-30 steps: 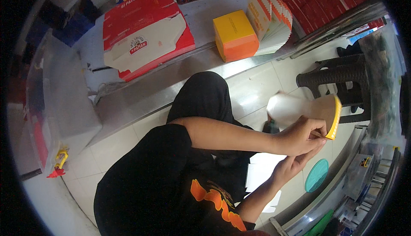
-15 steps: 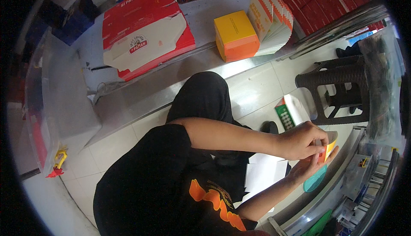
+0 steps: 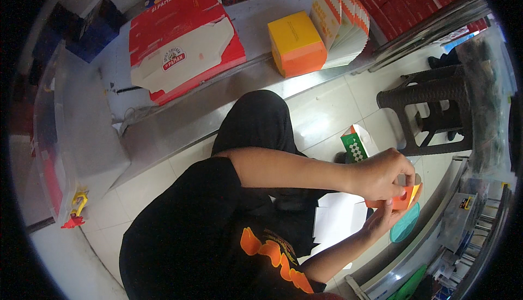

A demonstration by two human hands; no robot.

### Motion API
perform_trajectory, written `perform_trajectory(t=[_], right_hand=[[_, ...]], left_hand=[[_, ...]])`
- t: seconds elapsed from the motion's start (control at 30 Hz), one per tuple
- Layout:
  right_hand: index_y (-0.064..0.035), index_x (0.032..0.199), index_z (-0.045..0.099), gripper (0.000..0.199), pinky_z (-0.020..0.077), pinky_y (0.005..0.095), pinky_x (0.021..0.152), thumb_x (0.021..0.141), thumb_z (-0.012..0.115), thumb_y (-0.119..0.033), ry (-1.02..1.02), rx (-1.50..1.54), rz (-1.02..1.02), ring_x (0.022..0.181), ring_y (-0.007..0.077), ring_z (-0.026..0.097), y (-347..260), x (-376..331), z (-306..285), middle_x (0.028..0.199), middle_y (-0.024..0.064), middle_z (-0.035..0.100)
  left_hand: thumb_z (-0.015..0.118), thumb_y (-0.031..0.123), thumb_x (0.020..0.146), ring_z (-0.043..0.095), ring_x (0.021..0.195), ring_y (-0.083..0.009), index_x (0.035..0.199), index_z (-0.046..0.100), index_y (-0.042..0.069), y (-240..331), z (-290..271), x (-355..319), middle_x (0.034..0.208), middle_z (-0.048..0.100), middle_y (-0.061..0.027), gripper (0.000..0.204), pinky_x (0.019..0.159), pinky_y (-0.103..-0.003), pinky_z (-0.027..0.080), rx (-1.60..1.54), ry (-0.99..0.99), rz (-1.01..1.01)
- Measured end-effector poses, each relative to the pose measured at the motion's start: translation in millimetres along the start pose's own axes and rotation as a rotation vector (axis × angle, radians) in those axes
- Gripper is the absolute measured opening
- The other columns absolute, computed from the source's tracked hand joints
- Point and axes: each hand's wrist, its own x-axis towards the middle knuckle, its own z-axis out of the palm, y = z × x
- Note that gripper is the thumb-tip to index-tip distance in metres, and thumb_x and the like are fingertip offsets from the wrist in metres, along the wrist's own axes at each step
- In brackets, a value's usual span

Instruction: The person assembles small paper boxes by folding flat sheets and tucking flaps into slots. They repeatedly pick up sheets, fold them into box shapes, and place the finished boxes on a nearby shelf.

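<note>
I hold a small orange and yellow carton (image 3: 403,199) with both hands, to the right of my lap. My left hand (image 3: 384,176) is closed on its upper edge, fingers bent over the opening. From below, my right hand (image 3: 380,219) grips the same carton, its thumb pressed against the orange side. White flat card sheets (image 3: 339,221) lie beside my forearms. Beyond my left wrist, a green, white and orange open carton (image 3: 357,146) stands near my foot.
Across the bench (image 3: 256,33) are a stack of red and white flat boxes (image 3: 188,41), a yellow and orange box (image 3: 297,41) and fanned carton blanks (image 3: 343,25). A dark plastic stool (image 3: 425,96) stands at right. A teal round object (image 3: 404,224) is under my hands. Metal racking (image 3: 474,234) borders the lower right.
My hands have turned the orange and yellow carton, so more of its orange side shows. The green carton has shifted slightly left and turned. Both hands keep their hold.
</note>
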Motion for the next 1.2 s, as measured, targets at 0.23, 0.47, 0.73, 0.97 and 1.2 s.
perform_trajectory(t=[0.23, 0.47, 0.73, 0.97, 1.2], right_hand=[[-0.0016, 0.150, 0.024, 0.081, 0.0390, 0.0351, 0.109, 0.087, 0.071, -0.018, -0.126, 0.256, 0.132, 0.130, 0.0252, 0.047, 9, -3, 2, 0.143, 0.0165, 0.042], [-0.0015, 0.149, 0.025, 0.077, 0.0397, 0.0352, 0.108, 0.088, 0.069, -0.020, -0.117, 0.170, 0.046, 0.129, 0.0249, 0.048, 14, -2, -3, 0.142, 0.0162, 0.043], [-0.0009, 0.144, 0.032, 0.065, 0.0403, 0.0357, 0.107, 0.092, 0.066, -0.021, -0.145, 0.250, 0.175, 0.129, 0.0245, 0.048, 10, -8, -9, 0.139, 0.0155, 0.045], [0.0021, 0.142, 0.037, 0.055, 0.0381, 0.0359, 0.109, 0.099, 0.058, -0.024, 0.115, 0.121, 0.136, 0.126, 0.0231, 0.049, 12, -15, 35, 0.140, 0.0170, 0.047], [-0.0010, 0.142, 0.043, 0.072, 0.0280, 0.0512, 0.114, 0.094, 0.054, -0.054, -0.326, 1.477, 0.528, 0.134, 0.0310, 0.042, 18, -29, 67, 0.145, 0.0168, 0.046]], left_hand=[[0.066, 0.008, 0.072, 0.062, 0.079, -0.0366, 0.075, 0.065, 0.000, -4, 7, 0, 0.079, 0.062, -0.0172, 0.009, 0.073, -0.044, 0.048, 0.263, 0.098, 0.299], [0.064, 0.012, 0.075, 0.061, 0.083, -0.0347, 0.078, 0.066, 0.002, 3, 0, -4, 0.080, 0.060, -0.0161, 0.010, 0.075, -0.043, 0.048, 0.227, 0.054, 0.169], [0.064, 0.010, 0.080, 0.065, 0.080, -0.0291, 0.080, 0.069, 0.002, 5, -1, -6, 0.078, 0.062, -0.0142, 0.009, 0.073, -0.039, 0.050, 0.088, -0.091, 0.089], [0.052, 0.007, 0.092, 0.064, 0.085, -0.0175, 0.117, 0.053, 0.008, 7, -5, 5, 0.097, 0.062, -0.0059, 0.025, 0.077, -0.032, 0.051, -0.384, 0.254, 0.011], [0.048, 0.042, 0.095, 0.059, 0.100, -0.0187, 0.107, 0.058, 0.008, 5, -39, 3, 0.103, 0.064, -0.0072, 0.037, 0.095, -0.034, 0.043, -0.944, 0.650, -0.186]])
